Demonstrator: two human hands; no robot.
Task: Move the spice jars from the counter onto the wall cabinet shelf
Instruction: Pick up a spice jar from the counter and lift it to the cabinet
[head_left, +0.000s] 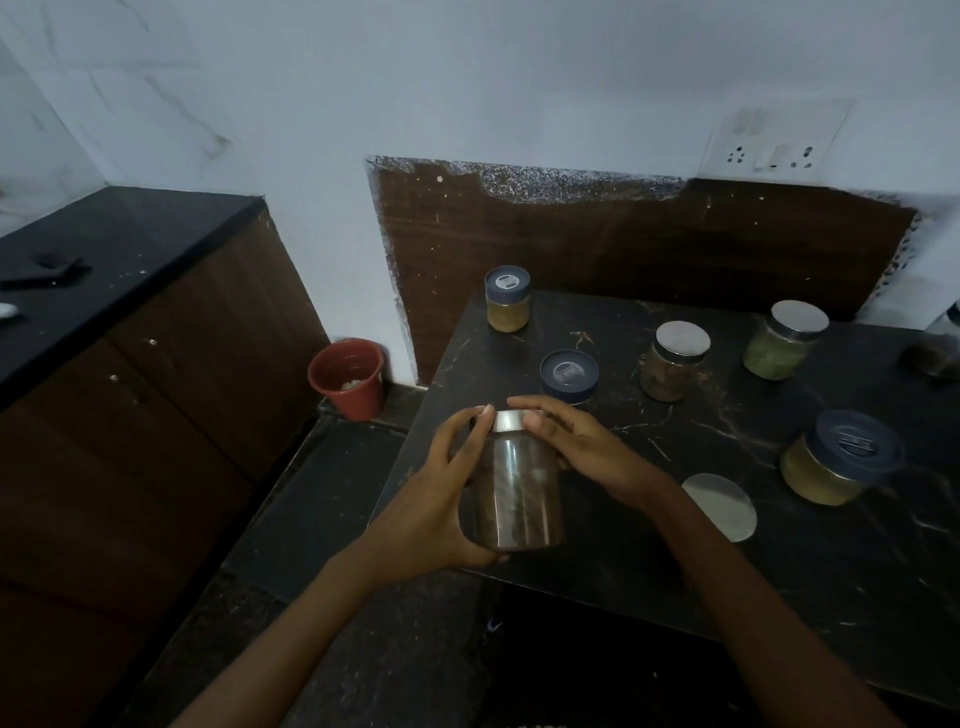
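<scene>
Dark marbled counter (779, 571) carries the jars. Nearest, the held jar (511, 483), steel-lidded with dim brown contents, is at the counter's near left corner: left hand (431, 504) grips its body, right hand (582, 447) curls over its lid. A steel disc (719, 506) beside it shows no body: lid or jar, undeterminable. Beyond, a blue-lidded jar (569, 374) is half hidden by fingers; then yellow-filled jar (831, 460), brown-filled jar (672, 364), green-filled jar (782, 343); an edge jar (937, 358) is cut off.

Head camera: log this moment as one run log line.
left hand: grips steel-lidded jar | right hand: fingers round its lid | jar: over counter edge | other jars: on counter | shelf: not in view
</scene>
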